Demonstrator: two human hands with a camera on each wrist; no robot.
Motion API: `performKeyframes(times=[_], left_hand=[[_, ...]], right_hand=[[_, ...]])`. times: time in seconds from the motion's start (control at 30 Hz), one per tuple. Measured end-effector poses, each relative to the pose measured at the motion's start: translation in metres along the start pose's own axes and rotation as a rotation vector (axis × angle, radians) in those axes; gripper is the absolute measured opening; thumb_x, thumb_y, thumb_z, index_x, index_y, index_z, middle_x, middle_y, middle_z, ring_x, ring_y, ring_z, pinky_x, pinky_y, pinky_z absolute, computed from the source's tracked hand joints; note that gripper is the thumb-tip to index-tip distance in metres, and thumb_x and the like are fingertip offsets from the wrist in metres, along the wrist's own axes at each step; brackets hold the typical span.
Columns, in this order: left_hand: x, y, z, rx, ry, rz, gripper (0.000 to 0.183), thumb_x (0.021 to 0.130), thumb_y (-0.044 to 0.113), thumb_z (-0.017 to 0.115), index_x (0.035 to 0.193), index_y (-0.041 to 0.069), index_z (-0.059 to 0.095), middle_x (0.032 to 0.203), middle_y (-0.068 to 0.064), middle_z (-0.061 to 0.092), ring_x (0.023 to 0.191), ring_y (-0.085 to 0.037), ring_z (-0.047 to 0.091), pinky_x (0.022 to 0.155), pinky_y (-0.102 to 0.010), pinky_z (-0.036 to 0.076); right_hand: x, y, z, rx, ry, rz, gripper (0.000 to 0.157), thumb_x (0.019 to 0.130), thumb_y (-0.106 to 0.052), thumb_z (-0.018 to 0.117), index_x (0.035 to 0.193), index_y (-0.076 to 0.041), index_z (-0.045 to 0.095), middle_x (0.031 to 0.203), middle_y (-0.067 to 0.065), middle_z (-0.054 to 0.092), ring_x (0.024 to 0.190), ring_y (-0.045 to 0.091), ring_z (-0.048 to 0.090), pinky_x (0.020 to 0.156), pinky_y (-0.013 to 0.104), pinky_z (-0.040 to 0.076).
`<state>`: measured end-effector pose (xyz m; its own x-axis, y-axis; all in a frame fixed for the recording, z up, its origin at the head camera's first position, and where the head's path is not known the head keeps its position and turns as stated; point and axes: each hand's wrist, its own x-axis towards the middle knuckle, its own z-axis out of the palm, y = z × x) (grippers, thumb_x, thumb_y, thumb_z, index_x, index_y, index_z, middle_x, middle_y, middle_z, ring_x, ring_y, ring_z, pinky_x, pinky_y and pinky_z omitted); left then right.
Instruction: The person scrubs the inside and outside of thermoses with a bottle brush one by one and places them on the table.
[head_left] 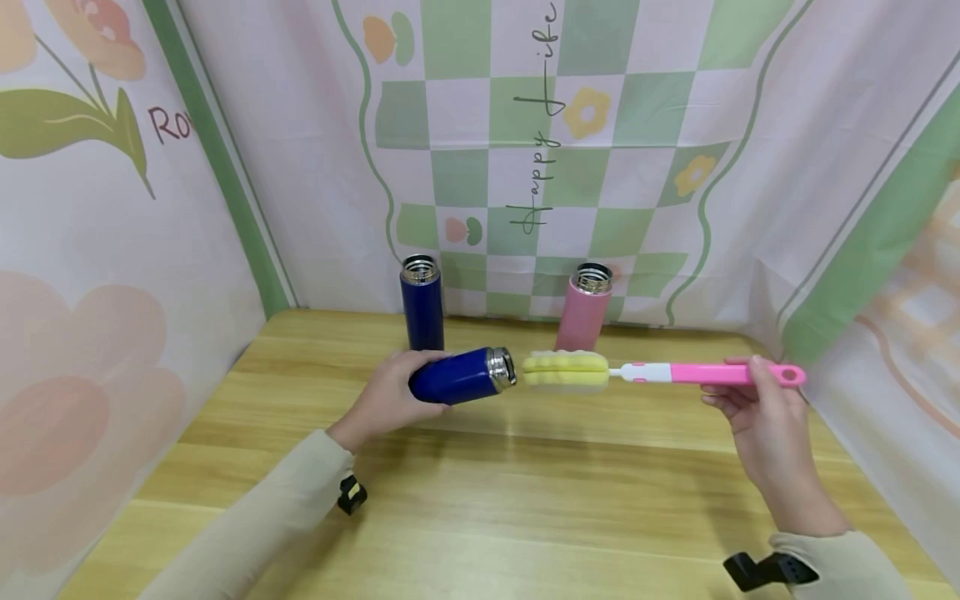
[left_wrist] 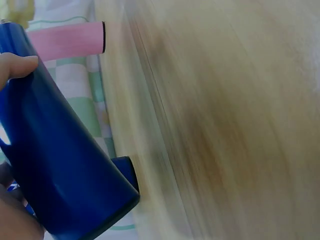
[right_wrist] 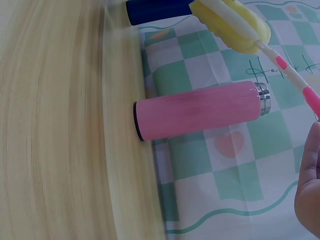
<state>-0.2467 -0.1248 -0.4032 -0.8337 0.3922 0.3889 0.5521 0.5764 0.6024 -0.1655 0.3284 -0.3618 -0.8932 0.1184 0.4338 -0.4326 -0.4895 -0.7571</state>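
Note:
My left hand (head_left: 397, 387) grips a dark blue bottle (head_left: 459, 377) tilted nearly level above the table, its uncapped metal mouth facing right. In the left wrist view the same blue bottle (left_wrist: 65, 135) fills the left side, with a thumb along it. My right hand (head_left: 772, 425) holds a bottle brush (head_left: 705, 373) by its pink handle. The brush's yellow sponge head (head_left: 566, 368) points left, just short of the bottle's mouth and apart from it. In the right wrist view the sponge head (right_wrist: 237, 25) shows at the top, and the right hand (right_wrist: 309, 185) is only partly visible.
A second dark blue bottle (head_left: 423, 308) stands uncapped at the table's back, behind the left hand. An uncapped pink bottle (head_left: 583, 310) stands at the back right, behind the sponge. The wooden table (head_left: 480, 500) meets a patterned curtain (head_left: 517, 167) at its far edge.

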Motion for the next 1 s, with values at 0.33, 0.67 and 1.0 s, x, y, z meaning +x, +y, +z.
performKeyframes(times=[0.33,0.67,1.0], left_hand=[[-0.003,0.002,0.006,0.101,-0.002,0.089,0.074,0.068,0.031,0.092,0.136,0.021,0.064,0.126,-0.003,0.066,0.111,-0.025,0.056,0.093,-0.049,0.047],[-0.002,0.003,0.010,0.131,-0.007,0.102,0.074,0.069,0.035,0.092,0.137,0.024,0.064,0.127,-0.002,0.066,0.114,-0.024,0.055,0.096,-0.050,0.045],[-0.004,0.005,0.014,0.122,-0.013,0.084,0.074,0.068,0.032,0.093,0.136,0.026,0.064,0.128,-0.004,0.065,0.116,-0.026,0.054,0.096,-0.054,0.044]], right_hand=[[-0.001,0.004,0.007,0.006,-0.102,0.007,0.030,0.109,-0.009,0.036,0.109,0.008,0.061,0.097,0.020,0.071,0.084,0.025,0.072,0.078,0.032,0.058],[0.002,0.006,0.005,0.040,-0.215,0.000,0.034,0.109,-0.003,0.031,0.109,0.013,0.061,0.099,0.024,0.070,0.088,0.028,0.072,0.081,0.036,0.056],[0.000,0.011,0.010,0.013,-0.189,0.006,0.033,0.108,-0.001,0.033,0.111,0.017,0.061,0.098,0.024,0.070,0.087,0.028,0.072,0.079,0.034,0.057]])
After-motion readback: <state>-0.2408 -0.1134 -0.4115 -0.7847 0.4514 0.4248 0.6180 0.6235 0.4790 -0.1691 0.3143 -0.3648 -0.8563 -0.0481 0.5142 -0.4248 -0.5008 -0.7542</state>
